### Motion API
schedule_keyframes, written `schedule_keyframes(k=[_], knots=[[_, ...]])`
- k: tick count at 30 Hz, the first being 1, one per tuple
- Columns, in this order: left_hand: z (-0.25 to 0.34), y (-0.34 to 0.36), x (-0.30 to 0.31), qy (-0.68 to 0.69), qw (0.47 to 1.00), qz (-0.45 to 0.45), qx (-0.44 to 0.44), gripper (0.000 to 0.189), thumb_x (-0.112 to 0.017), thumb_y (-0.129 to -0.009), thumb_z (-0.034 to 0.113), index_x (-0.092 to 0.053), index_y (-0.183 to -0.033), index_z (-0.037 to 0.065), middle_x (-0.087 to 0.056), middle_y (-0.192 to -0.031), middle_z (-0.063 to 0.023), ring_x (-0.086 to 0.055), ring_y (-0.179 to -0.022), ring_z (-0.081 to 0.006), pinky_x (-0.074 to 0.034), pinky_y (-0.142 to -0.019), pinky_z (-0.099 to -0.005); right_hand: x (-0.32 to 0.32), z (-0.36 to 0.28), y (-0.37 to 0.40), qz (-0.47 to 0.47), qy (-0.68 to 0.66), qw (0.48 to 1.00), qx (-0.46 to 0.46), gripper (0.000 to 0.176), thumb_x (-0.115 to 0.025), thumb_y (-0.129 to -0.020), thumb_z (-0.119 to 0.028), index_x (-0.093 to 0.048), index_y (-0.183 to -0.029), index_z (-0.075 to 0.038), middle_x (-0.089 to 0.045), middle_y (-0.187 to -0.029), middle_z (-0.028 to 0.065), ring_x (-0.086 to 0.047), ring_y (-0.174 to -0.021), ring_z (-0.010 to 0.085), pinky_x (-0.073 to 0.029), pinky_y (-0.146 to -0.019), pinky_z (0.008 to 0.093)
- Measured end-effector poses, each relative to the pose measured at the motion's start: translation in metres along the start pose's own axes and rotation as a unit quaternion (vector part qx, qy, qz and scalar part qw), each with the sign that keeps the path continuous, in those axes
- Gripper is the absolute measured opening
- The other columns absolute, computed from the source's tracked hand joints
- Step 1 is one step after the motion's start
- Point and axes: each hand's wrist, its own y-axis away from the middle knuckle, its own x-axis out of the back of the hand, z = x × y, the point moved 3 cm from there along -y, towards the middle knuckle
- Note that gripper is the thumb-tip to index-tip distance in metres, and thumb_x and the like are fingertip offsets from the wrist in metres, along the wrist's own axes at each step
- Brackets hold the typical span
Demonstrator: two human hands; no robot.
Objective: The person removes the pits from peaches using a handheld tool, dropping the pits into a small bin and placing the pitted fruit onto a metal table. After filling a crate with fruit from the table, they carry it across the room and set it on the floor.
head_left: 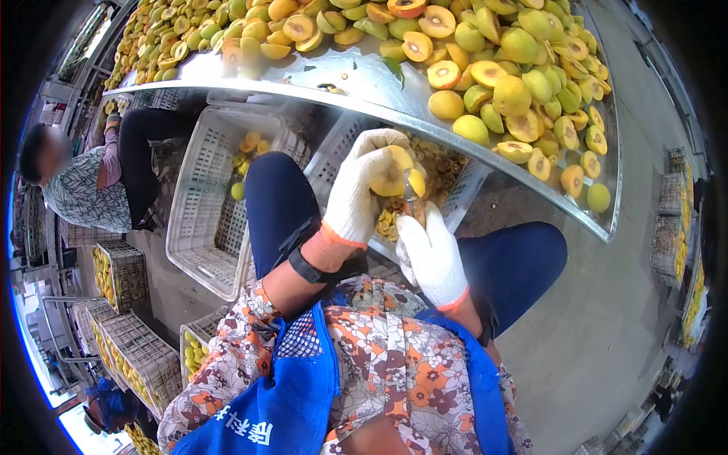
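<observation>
My left hand (360,186), in a white knit glove, is closed around a yellow peach (390,176) above the crate between my knees. Gloved the same way, my right hand (434,254) grips a small pitting tool (410,203) with a metal end and an orange-brown handle. The metal end touches the right side of the peach, and a cut piece shows beside it. Below both hands, a white crate (472,189) holds pits and scraps (441,163). My fingers hide part of the peach and of the handle.
A metal table (356,76) heaped with peach halves (523,91) spans the front, its raised edge just beyond my hands. On my left stands a white crate (193,197) with a few peaches inside. A co-worker (87,182) sits farther left, near stacked crates (136,349).
</observation>
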Motion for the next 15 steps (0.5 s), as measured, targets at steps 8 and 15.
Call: schedule_keyframes(k=[8, 15], knots=[[-0.006, 0.012, -0.011, -0.073, 0.997, 0.022, -0.030, 0.037, -0.049, -0.101, 0.021, -0.055, -0.131, -0.001, -0.063, -0.112, -0.0144, -0.065, -0.103, -0.0243, -0.053, -0.090, -0.0336, -0.001, -0.007, 0.004, 0.130, 0.231, 0.917, 0.299, 0.046, -0.067, -0.082, -0.006, -0.061, -0.128, -0.005, -0.054, -0.119, 0.0377, -0.062, -0.078, 0.0449, -0.053, -0.066, 0.0467], [-0.015, 0.019, -0.018, -0.118, 0.991, 0.008, -0.069, 0.034, -0.049, -0.103, 0.020, -0.054, -0.131, 0.000, -0.062, -0.116, -0.0135, -0.065, -0.104, -0.0234, -0.054, -0.090, -0.0344, 0.003, -0.018, 0.004, -0.018, -0.385, 0.906, -0.174, 0.020, -0.058, -0.101, -0.016, -0.058, -0.118, -0.007, -0.060, -0.082, 0.0069, -0.057, -0.059, 0.0172, -0.045, -0.050, 0.0305]])
